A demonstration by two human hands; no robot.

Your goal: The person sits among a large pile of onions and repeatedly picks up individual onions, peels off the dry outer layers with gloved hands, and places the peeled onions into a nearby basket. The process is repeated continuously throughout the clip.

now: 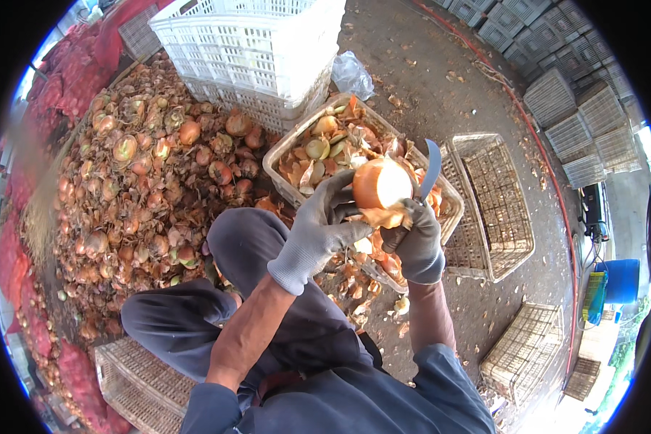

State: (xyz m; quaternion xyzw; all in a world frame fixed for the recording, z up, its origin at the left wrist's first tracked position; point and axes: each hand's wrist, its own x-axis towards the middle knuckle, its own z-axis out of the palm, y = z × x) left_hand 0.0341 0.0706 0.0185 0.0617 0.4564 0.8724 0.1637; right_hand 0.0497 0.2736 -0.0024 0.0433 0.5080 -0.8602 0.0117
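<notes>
My left hand point(323, 225), in a grey coated work glove, holds a large brown onion point(381, 183) from its left side. The onion's papery skin is partly off, and a loose flap hangs at its lower edge. In the same kind of glove, my right hand point(419, 238) grips a knife point(431, 165) whose curved blade points up beside the onion; its handle is hidden in the fist. The right fingers also touch the loose skin. Below both hands stands a plastic crate point(282, 146) holding onion skins and pieces.
A large heap of onions point(157, 179) lies to the left, with red mesh sacks point(76, 70) behind. White stacked crates point(244, 59) stand ahead. Empty crates point(488, 206) sit on the right, beyond them a red hose point(553, 190). Another crate point(146, 380) is at lower left.
</notes>
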